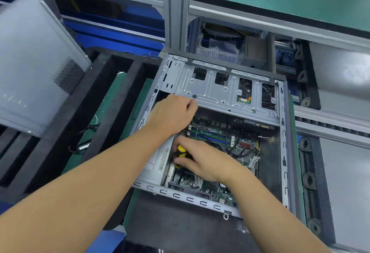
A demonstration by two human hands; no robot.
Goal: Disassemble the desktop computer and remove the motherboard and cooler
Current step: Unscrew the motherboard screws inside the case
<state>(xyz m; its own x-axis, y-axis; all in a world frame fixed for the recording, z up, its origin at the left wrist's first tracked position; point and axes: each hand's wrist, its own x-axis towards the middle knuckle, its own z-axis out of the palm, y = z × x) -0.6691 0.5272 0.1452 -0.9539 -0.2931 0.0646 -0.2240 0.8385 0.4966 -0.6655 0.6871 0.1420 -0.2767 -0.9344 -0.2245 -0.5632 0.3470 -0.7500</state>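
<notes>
Our right hand (202,160) grips a yellow screwdriver (181,150) inside the open case (284,152). The motherboard (220,138) lies under and just past this hand, not out yet. We cannot spot the cooler. Our left hand (172,114) is curled just beyond, by the metal drive cage (216,90); we cannot tell if it holds anything. A grey side panel (30,52) stands far left of it.

Bare sheet metal, matt grey, smooth: case (212,90). Green board, slightly glossy: motherboard (218,132). Yellow plastic with black grip (rubbery-looking): screwdriver (181,149) handle. Smooth grey metal, perforated patch: side panel (30,62), left. Black foam, rough, matt: trays (94,96) beside it.
</notes>
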